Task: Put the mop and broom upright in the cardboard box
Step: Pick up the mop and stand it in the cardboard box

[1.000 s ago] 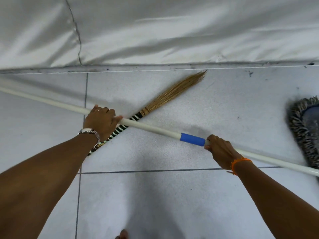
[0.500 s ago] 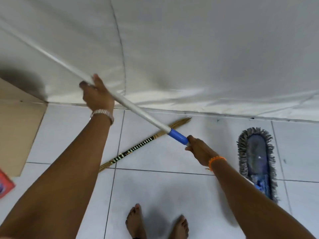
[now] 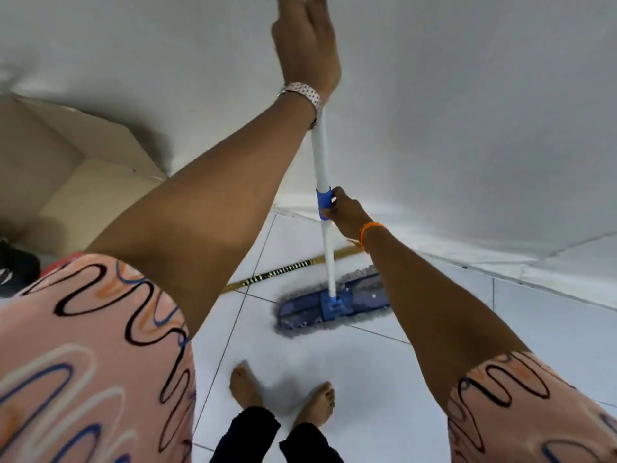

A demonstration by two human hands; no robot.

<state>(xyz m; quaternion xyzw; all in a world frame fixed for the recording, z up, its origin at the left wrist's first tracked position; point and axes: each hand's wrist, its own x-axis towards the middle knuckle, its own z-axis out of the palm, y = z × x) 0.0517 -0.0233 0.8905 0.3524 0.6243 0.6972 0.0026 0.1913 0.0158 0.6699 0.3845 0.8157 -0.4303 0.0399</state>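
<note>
The mop stands nearly upright. Its white pole [image 3: 321,155] rises from a blue flat head with a grey fringe [image 3: 334,304] that rests on the tiled floor. My left hand [image 3: 307,45] is high on the pole near the frame's top, its fingers running out of view. My right hand [image 3: 347,212] grips the pole at the blue collar [image 3: 323,202]. The broom [image 3: 287,269], with a black-and-white striped handle, lies flat on the floor behind the mop. The open cardboard box [image 3: 90,182] stands to the left, partly hidden by my left arm.
A white sheet-covered wall [image 3: 467,128] runs behind the mop. My bare feet [image 3: 247,389] stand on the white tiles just in front of the mop head. Dark and red items [image 3: 16,265] lie at the far left by the box.
The mop has swung from a slant to nearly upright, and its head has moved in front of me. My left hand rose up the pole. The broom stays on the floor.
</note>
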